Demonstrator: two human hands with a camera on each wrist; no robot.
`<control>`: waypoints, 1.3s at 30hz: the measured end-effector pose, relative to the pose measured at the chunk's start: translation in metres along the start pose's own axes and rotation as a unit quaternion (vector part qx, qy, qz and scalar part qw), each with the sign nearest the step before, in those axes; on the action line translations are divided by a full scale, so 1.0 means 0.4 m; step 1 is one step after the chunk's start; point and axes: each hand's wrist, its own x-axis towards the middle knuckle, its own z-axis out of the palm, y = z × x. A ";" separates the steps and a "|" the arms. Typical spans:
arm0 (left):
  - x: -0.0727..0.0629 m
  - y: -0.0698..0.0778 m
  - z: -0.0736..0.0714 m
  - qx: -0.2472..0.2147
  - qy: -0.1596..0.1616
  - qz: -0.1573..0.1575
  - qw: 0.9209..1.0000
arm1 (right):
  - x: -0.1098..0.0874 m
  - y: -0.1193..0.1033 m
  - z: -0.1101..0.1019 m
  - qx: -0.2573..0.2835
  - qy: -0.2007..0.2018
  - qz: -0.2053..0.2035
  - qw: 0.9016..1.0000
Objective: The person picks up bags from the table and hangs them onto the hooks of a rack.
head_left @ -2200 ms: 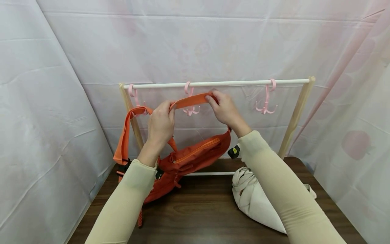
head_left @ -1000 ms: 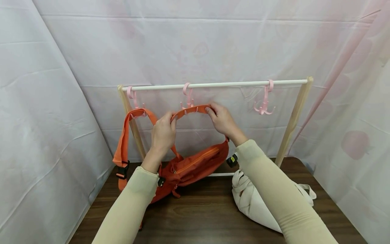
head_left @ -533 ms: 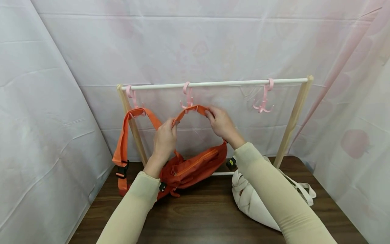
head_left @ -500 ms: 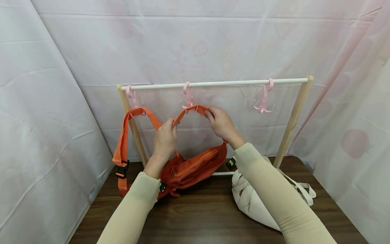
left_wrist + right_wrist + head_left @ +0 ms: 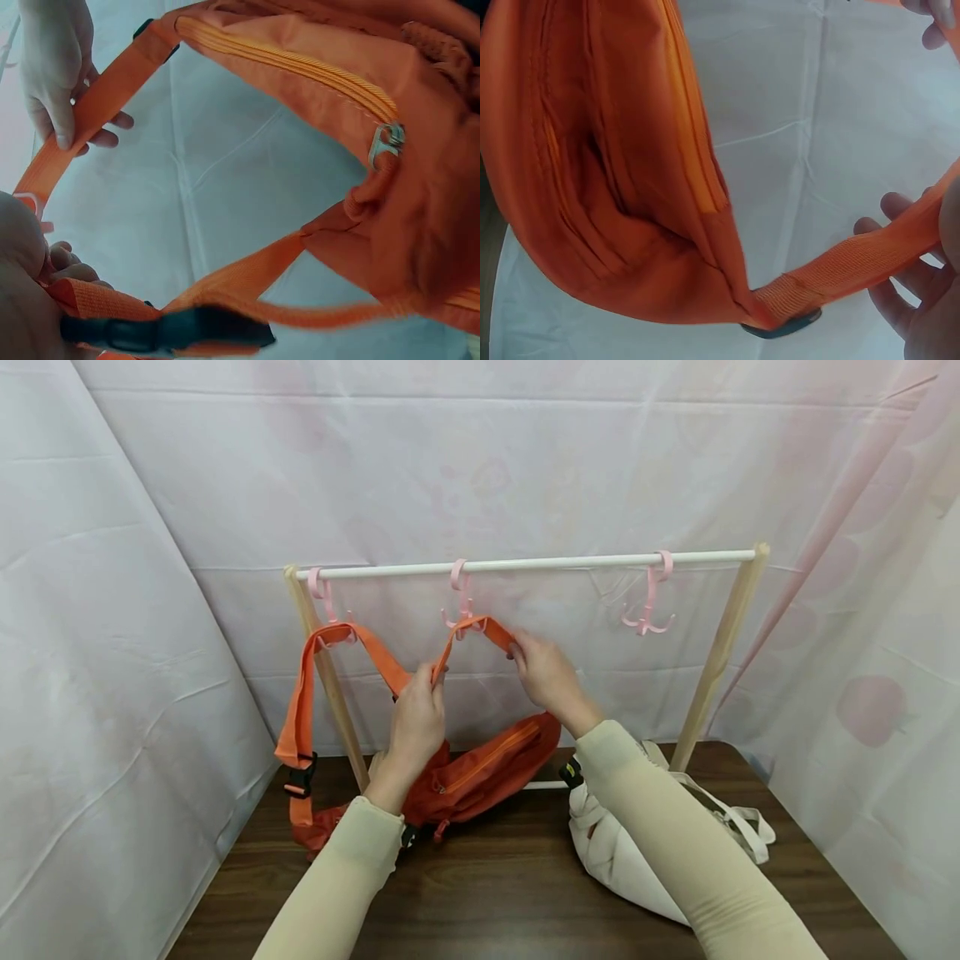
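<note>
An orange sling bag [image 5: 487, 768] with a zipper hangs low over the table, tilted up to the right. Its strap [image 5: 498, 633] arches over the prongs of the pink middle hook [image 5: 462, 602]. Left of that hook, my left hand [image 5: 418, 720] grips the strap between thumb and fingers. My right hand [image 5: 551, 677] pinches the same strap on the other side, thumb in front and fingers behind, as the left wrist view shows. Another strap loop with a black buckle [image 5: 300, 777] lies over the left pink hook [image 5: 324, 597]. My left forearm covers part of the bag.
The hooks hang from a white rail [image 5: 555, 563] between wooden posts. A right pink hook [image 5: 649, 606] hangs there too. A cream bag [image 5: 622, 860] lies on the brown table [image 5: 480, 902], partly under my right forearm. Pale curtains [image 5: 187, 652] close in the sides and back.
The strap has come down from in front of the middle hook onto its prongs. Both hands have lowered along it, the left sliding slightly right, and the bag has sunk toward the table.
</note>
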 end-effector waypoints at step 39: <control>-0.199 -0.045 0.025 0.022 0.015 0.012 1.000 | -0.223 0.098 0.045 -0.026 -0.025 -0.004 0.999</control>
